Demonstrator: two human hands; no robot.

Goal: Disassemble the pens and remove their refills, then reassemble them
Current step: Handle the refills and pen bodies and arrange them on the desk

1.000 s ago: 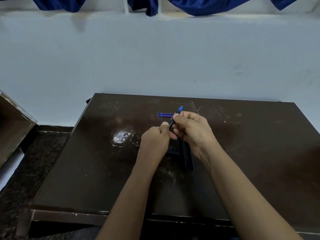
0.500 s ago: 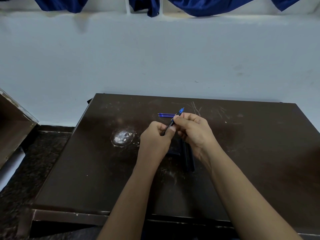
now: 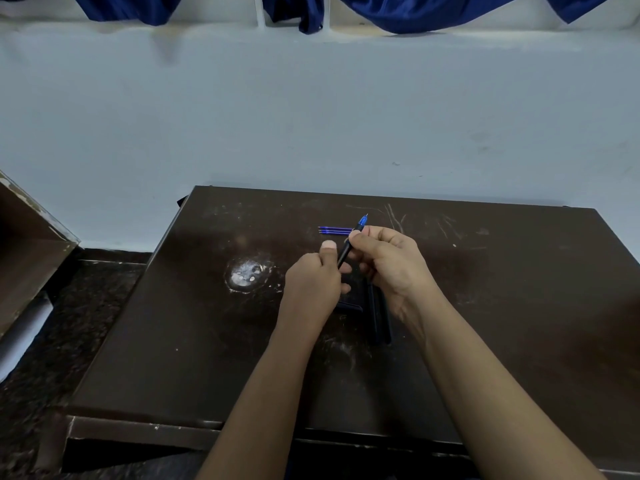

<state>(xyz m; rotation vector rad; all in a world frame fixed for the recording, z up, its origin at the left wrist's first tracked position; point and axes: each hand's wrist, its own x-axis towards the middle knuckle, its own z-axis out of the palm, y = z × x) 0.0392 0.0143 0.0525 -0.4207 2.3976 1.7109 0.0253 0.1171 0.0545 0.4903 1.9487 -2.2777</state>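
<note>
Table (image 3: 180,341): one, dark brown.
Pen (image 3: 345,251): one, blue-tipped.
Left hand (image 3: 311,285): grips Pen.
Right hand (image 3: 393,263): pinches Pen.
Refills (image 3: 334,231): at least two, lying loose.

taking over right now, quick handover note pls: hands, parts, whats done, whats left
Left hand: fingers grip the lower end of the black pen with a blue tip.
Right hand: pinches the same pen near its tip.
On the dark brown table: two thin blue refills lie side by side beyond the hands; dark pen barrels lie under the right wrist, count unclear.
Done: two refills are out.
Left: probably pull the held pen's refill, then reassemble all.
</note>
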